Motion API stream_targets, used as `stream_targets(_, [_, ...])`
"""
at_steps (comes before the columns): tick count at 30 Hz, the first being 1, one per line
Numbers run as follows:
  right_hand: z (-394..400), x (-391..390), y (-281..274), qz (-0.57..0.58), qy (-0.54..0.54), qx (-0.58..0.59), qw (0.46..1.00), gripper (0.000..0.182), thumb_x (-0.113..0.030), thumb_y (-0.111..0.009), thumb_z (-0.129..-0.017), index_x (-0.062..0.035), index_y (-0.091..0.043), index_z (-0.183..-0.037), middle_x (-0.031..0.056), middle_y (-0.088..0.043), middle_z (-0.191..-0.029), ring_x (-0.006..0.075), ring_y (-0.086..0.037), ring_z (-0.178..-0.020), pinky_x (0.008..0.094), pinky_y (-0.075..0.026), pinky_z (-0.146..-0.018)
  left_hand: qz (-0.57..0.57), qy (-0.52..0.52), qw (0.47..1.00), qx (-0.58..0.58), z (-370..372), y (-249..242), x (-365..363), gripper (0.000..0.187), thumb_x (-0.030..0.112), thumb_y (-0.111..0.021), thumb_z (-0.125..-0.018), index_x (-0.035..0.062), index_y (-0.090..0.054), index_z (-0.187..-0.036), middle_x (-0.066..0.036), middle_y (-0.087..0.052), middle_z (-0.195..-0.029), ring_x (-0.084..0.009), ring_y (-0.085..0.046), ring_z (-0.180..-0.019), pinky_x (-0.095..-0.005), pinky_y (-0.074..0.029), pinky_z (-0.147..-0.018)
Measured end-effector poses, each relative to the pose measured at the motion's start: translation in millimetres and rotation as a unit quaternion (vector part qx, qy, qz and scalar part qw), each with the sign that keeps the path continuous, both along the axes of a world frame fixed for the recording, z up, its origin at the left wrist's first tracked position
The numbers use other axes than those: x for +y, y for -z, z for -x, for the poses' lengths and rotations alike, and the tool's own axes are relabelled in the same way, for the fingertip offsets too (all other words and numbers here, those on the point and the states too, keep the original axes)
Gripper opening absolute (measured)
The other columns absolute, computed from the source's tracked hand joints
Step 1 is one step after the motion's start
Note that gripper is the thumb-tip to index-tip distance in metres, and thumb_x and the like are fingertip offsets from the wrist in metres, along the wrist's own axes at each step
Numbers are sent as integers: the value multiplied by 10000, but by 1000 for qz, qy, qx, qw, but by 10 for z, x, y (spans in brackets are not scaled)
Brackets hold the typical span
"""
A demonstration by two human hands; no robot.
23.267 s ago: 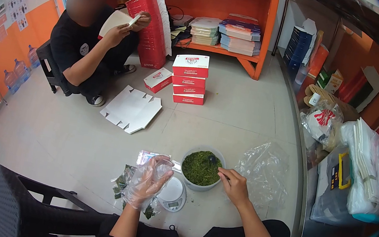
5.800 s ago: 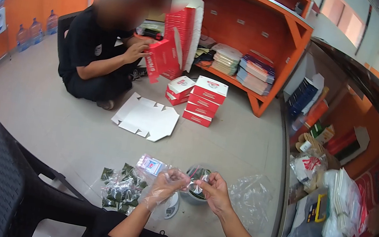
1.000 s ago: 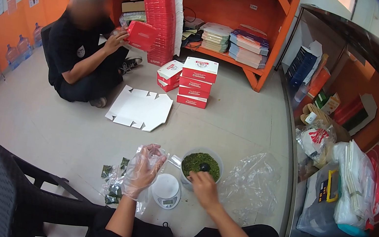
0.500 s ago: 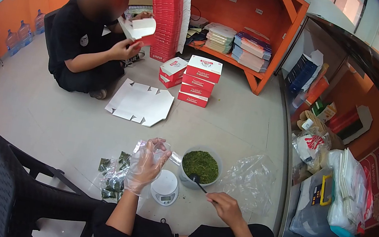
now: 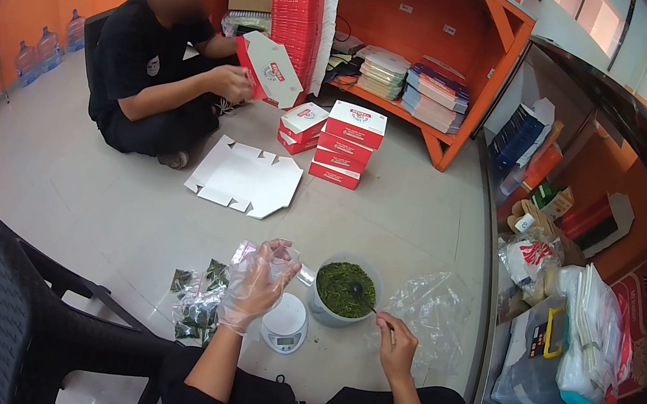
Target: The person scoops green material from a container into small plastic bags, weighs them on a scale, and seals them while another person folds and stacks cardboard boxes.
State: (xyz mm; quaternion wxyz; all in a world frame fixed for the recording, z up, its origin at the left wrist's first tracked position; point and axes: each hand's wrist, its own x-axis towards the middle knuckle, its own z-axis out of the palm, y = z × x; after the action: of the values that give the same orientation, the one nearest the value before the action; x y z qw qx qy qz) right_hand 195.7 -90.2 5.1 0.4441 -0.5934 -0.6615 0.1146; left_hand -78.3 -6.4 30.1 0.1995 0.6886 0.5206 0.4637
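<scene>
My left hand [image 5: 258, 281], in a clear plastic glove, holds a small clear bag [image 5: 286, 262] up over a round white scale [image 5: 285, 323] on the floor. My right hand [image 5: 397, 345] grips the handle of a dark spoon [image 5: 366, 298] whose bowl rests in a white tub of green dried leaves [image 5: 343, 290]. The tub stands just right of the scale. A heap of small filled packets [image 5: 196, 300] lies on the floor to the left of my left hand.
A crumpled clear plastic bag [image 5: 433, 312] lies right of the tub. A black chair [image 5: 10, 313] stands at my left. Across the floor a seated person [image 5: 159, 66] folds a red box beside a stack of red boxes [image 5: 345, 145] and flat white cardboard [image 5: 243, 177].
My right hand has brought the spoon from outside the tub back into the leaves. My left hand still holds the bag above the scale. The other person has turned the red box.
</scene>
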Motion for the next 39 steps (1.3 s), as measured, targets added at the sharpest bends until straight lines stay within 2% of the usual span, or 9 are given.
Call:
stream_targets(4, [-7, -138, 91, 20, 21, -25, 999, 136, -69, -590, -895, -6, -670, -984, 156, -685, -935, 294, -672, -860, 337, -521, -757, -7, 32, 999, -33, -19, 25, 10, 399, 259, -659, -872, 56, -498, -1175, -83, -576, -970, -257, -567, -933, -375, -446, -823])
stream_targets(7, [9, -72, 375, 20, 22, 33, 999, 151, -98, -589, -907, 14, -669, -971, 150, -695, -897, 253, -685, -807, 320, -525, -741, -19, 41, 999, -31, -39, 91, 12, 388, 234, -635, -892, 49, -493, -1201, -99, -554, -981, -253, -552, -973, -380, -433, -868])
stream_targets(9, [33, -27, 437, 62, 38, 176, 982, 181, -120, -576, -926, 31, -667, -966, 136, -695, -828, 196, -685, -741, 297, -527, -713, -12, 36, 999, -30, -36, 44, 9, 406, 248, -655, -877, 55, -491, -1194, -94, -569, -975, -266, -561, -950, -377, -442, -837])
stream_targets(12, [-28, -95, 314, 55, 44, 168, 983, 215, -142, -560, -945, 44, -666, -961, 122, -687, -786, 160, -673, -701, 280, -530, -692, 11, 13, 1000, 9, -21, -82, -57, 411, 258, -652, -879, 55, -490, -1198, -88, -574, -958, -258, -569, -933, -370, -450, -820])
stream_targets(18, [-32, -39, 517, 93, 28, 344, 934, 273, -180, -534, -969, 73, -637, -980, 133, -676, -817, 177, -665, -734, 275, -525, -696, 9, 31, 999, -8, -71, -13, -28, 401, 270, -647, -882, 70, -505, -1198, -83, -570, -982, -266, -555, -953, -388, -438, -848])
stream_targets(22, [-88, -61, 583, 95, 47, 316, 943, 290, -218, -522, -976, 52, -627, -984, 125, -670, -827, 184, -659, -734, 285, -525, -692, 14, 11, 1000, 18, -58, -3, -23, 416, 268, -662, -872, 65, -494, -1195, -80, -579, -951, -249, -575, -927, -367, -453, -806])
stream_targets(30, [-100, 13, 662, 154, 51, 437, 885, 302, -232, -509, -981, 50, -607, -1017, 148, -672, -863, 200, -672, -764, 283, -527, -689, -32, 20, 999, 17, -105, 84, 7, 417, 260, -669, -867, 56, -498, -1187, -75, -587, -944, -251, -585, -917, -376, -460, -797])
stream_targets(36, [-85, 62, 719, 152, 65, 520, 838, 304, -226, -502, -980, 61, -591, -1028, 165, -670, -867, 215, -675, -745, 289, -530, -679, 67, 57, 993, 84, -213, 117, -18, 422, 259, -646, -884, 28, -491, -1201, -116, -575, -1035, -297, -566, -937, -403, -447, -840])
stream_targets(39, [-97, 59, 754, 162, 78, 546, 819, 286, -208, -499, -979, 60, -586, -1023, 174, -667, -866, 227, -675, -745, 297, -531, -678, 40, 69, 996, 47, -289, 369, 51, 431, 271, -651, -881, 14, -491, -1188, -127, -581, -988, -291, -565, -915, -398, -449, -816])
